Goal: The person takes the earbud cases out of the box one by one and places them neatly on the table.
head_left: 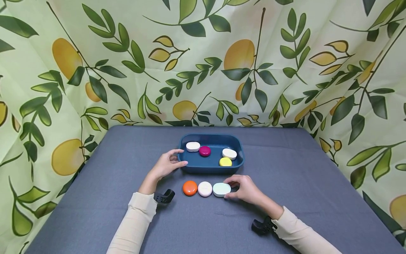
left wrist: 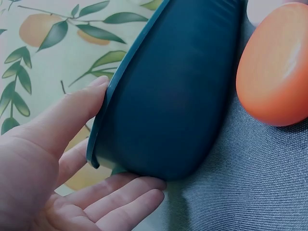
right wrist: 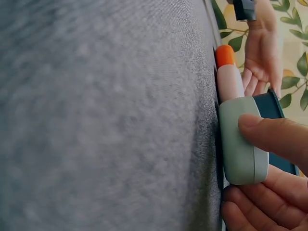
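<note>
My left hand (head_left: 165,164) is at the left end of a blue plastic tray (head_left: 209,170). In the left wrist view its thumb touches the tray's rim, with the other fingers extended along the end wall. With thumb and fingers, my right hand (head_left: 245,189) pinches the right end of a pale green oval soap bar (head_left: 221,189). That bar sits on the table at the right of a row. Beside it are a pinkish-white round soap (head_left: 204,189) and an orange round soap (head_left: 190,188).
Inside the tray lie a white oval soap (head_left: 192,146), a magenta round soap (head_left: 204,151), another white oval soap (head_left: 229,154) and a yellow round soap (head_left: 225,162). A grey cloth (head_left: 269,151) covers the table. Behind it hangs a leaf-patterned curtain (head_left: 203,81).
</note>
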Motion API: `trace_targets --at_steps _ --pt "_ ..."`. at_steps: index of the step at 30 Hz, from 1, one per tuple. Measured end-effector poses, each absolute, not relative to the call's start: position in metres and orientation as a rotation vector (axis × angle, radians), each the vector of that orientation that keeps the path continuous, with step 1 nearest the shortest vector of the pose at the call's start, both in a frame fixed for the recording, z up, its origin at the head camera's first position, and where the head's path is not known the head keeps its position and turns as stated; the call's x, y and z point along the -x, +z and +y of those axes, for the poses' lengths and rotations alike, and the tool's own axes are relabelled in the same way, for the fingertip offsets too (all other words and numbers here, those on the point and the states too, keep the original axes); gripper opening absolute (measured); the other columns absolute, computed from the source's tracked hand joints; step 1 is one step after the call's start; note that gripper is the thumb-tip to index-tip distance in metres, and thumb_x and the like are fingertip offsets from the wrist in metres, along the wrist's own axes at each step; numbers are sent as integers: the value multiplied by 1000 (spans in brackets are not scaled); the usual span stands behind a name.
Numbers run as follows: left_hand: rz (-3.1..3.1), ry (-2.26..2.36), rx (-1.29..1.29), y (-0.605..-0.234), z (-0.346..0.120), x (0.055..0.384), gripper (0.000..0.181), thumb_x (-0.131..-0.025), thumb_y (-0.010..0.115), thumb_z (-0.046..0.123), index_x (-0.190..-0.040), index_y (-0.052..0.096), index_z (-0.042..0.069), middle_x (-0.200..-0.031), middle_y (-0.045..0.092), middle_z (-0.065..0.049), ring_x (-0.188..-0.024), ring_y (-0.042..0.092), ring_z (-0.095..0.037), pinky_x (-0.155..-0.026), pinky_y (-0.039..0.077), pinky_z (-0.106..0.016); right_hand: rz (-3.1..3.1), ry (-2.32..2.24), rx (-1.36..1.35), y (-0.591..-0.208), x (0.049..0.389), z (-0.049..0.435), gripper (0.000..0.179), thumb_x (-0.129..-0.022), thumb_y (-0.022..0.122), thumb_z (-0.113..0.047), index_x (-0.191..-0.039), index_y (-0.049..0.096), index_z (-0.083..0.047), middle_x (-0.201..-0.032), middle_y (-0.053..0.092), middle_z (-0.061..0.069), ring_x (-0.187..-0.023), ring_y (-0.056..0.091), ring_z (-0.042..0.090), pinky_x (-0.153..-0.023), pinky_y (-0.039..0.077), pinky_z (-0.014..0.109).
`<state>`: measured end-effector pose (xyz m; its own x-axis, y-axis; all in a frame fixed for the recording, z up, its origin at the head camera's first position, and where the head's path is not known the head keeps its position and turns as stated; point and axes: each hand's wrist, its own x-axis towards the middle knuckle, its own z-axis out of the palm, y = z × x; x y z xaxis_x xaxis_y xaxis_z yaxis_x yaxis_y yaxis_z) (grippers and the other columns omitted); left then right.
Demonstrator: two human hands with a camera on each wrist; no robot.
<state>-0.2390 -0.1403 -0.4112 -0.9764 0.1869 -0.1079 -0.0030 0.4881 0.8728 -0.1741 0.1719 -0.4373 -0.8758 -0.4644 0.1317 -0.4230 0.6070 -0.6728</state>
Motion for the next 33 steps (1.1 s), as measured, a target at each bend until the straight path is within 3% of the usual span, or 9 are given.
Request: trace_targets --at_steps 22,33 --pt "2541 1494 -143 -411 -141 239 55 -88 71 27 -137 51 13 -146 45 -26 -131 50 -41 -108 42 -55 2802 -1019 753 -429 178 164 43 -68 86 -12 -106 70 0 -96 71 9 -81 63 10 -72 56 20" --pt "2537 1494 -152 -412 -141 239 56 -87 71 29 -136 51 12 -147 45 -25 -130 50 -41 -108 42 -55 2826 -1165 793 -401 175 170 39 -73 82 -9 -108 68 4 -102 72 19 -91 68 32 -81 58 38"
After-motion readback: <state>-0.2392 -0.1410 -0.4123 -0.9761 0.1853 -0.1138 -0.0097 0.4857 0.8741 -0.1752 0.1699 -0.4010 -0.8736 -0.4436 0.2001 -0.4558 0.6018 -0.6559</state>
